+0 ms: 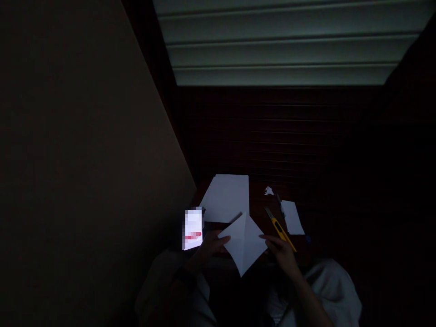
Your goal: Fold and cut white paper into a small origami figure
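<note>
A white square of creased paper [244, 243] is held as a diamond low in the dim view, above a dark wooden desk [257, 202]. My left hand [210, 247] pinches its left corner. My right hand [281, 252] grips its right corner. Both hands are closed on the paper's edges. A yellow utility knife [279, 229] lies on the desk just beyond my right hand.
A stack of white sheets [226, 197] lies at the back of the desk. A smaller paper strip [293, 217], a pen [279, 204] and a small folded paper figure [269, 191] lie to the right. A lit phone [193, 229] stands at the left by a wall. Blinds hang behind.
</note>
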A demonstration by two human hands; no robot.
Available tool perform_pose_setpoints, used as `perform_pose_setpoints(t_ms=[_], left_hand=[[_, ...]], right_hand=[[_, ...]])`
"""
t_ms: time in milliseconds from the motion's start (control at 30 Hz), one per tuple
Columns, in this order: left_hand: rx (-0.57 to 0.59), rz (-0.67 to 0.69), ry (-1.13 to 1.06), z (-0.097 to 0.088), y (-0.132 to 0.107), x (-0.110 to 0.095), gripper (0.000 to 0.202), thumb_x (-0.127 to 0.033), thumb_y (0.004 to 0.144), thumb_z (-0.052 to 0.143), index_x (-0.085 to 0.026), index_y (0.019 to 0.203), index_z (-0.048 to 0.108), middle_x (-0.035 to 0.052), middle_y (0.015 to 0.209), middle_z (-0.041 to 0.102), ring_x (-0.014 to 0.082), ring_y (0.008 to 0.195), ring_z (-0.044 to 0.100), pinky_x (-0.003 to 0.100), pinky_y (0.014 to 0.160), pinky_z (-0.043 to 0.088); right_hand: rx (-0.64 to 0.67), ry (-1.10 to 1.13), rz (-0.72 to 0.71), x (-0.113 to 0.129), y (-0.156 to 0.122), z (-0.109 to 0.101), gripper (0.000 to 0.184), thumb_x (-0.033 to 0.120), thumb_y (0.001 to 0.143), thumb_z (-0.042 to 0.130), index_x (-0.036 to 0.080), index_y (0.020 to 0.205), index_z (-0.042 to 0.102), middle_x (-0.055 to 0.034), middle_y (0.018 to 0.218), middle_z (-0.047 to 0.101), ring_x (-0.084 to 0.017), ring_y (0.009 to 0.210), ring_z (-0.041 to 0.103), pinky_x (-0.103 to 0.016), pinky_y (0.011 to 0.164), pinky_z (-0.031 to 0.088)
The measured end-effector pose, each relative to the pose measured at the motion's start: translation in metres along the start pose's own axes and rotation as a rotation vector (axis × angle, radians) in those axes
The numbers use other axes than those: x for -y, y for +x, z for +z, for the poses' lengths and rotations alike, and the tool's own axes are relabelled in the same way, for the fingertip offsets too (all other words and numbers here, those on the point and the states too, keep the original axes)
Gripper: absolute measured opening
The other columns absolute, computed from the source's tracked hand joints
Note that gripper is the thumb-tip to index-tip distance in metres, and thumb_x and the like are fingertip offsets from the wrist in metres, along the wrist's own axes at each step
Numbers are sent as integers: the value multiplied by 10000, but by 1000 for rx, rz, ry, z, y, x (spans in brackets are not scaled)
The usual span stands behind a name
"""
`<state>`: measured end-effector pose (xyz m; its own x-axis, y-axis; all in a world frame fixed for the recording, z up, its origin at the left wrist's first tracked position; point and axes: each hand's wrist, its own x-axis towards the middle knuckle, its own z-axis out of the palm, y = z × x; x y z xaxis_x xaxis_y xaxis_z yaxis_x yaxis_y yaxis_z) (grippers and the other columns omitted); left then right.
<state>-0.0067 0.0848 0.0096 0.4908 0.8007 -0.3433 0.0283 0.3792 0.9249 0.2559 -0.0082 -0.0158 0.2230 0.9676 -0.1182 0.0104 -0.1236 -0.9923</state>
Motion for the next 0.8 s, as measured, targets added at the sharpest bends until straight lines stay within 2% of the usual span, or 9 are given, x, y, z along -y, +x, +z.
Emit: perform_pose_setpoints(t_ms=[133,333,600,700,800], left_hand=[[-24,22,-1,0,1,2,468,-445,692,698,-89,991,645,139,969,687,290,888,654,426,782,526],[-45,13,-37,0,3,4,511,-453,665,716,-84,1011,641,144,966,687,286,871,659,427,783,528],[-74,29,-62,-4,4,9,451,-417,698,705,-102,1012,632,147,1024,668,294,915,645,431,787,532],[-51,42,-101,-4,4,10,439,-403,695,713,-99,1002,634,149,1020,668,294,917,644,438,800,527],[-53,52,-121,-4,5,12,449,-404,689,717,-100,1010,635,153,1031,663,296,931,639,442,816,519]], right_hand=[[-29,17,48,-3,1,1,381,510,699,648,231,948,721,-28,754,689,-191,599,596,-291,541,495],[-25,45,41,-7,3,0,345,477,696,663,222,921,723,-43,843,691,-210,668,614,-318,588,525],[-57,87,79,-11,4,0,326,435,695,668,213,928,716,-52,836,681,-228,719,611,-328,611,524],[-24,61,71,-6,2,-1,327,402,711,649,211,970,705,-38,767,668,-208,677,599,-303,586,504],[65,-56,-4,0,-2,-3,335,305,720,621,212,1036,683,-4,675,633,-175,623,577,-271,574,469]])
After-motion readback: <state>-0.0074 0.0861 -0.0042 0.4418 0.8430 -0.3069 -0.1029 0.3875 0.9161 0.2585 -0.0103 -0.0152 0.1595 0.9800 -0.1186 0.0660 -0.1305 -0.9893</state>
